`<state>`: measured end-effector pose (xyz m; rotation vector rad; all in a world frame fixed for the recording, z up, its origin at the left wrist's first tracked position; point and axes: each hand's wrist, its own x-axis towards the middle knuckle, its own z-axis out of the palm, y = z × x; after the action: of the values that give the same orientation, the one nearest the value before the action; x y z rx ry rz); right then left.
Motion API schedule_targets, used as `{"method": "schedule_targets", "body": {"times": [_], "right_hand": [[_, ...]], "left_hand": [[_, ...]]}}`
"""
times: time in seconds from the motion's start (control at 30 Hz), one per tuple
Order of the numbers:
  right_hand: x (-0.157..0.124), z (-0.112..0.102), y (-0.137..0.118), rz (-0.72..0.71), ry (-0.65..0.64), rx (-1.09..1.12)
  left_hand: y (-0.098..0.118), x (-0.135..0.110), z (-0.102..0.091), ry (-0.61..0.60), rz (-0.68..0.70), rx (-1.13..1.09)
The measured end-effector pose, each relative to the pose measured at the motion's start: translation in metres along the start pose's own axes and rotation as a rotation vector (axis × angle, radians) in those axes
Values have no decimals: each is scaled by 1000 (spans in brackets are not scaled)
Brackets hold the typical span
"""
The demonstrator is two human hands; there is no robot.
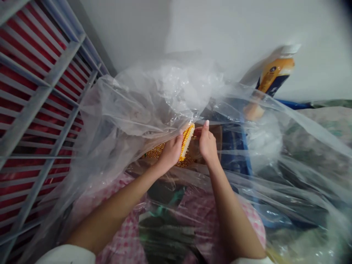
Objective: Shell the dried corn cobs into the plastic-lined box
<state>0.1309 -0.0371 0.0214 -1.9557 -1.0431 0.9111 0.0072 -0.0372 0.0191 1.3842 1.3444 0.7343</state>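
An ear of corn (187, 141) is gripped in my left hand (172, 151), tilted with its top to the upper right. Yellow kernels cover its left part, while a pale bare strip of cob faces right. Just to the right, apart from the cob, is my right hand (207, 143), thumb up and fingers apart, some of them partly hidden. Loose corn kernels (155, 151) lie below and behind my left hand. A large clear plastic sheet (126, 110) surrounds both hands and spreads over my lap.
A grey slatted plastic crate (41, 99) with red behind its slats stands at the left. At the right are a blue crate (235, 146) and an orange and dark blue bottle (275, 77) leaning by the white wall (220, 29). Pink checked cloth (118, 234) covers my legs.
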Motion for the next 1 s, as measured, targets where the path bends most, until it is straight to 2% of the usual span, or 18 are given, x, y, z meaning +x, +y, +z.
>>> {"method": "schedule_targets", "body": {"times": [0.1, 0.17, 0.4, 0.5, 0.57, 0.67, 0.8, 0.9, 1.0], "right_hand": [[-5, 1, -6, 41, 10, -102], [-9, 4, -9, 52, 1, -86], [-8, 7, -7, -35, 50, 43], [-4, 6, -4, -41, -35, 129], [-3, 6, -3, -3, -105, 181], [-7, 8, -6, 17, -89, 45], [-18, 13, -13, 17, 6, -144], [-22, 18, -13, 38, 49, -142], [-20, 22, -8, 21, 57, -152]], "left_hand": [[-2, -6, 1, -17, 64, 185], [-4, -9, 4, -35, 68, 230], [2, -5, 5, -107, -56, -37], [3, -2, 0, -55, -64, -13], [2, -1, -2, 22, 10, 62], [-1, -3, -3, 49, 117, 257], [-2, -11, 1, -22, 113, 516], [-1, -14, 5, -4, 81, 558], [-3, -15, 9, 19, 31, 502]]}}
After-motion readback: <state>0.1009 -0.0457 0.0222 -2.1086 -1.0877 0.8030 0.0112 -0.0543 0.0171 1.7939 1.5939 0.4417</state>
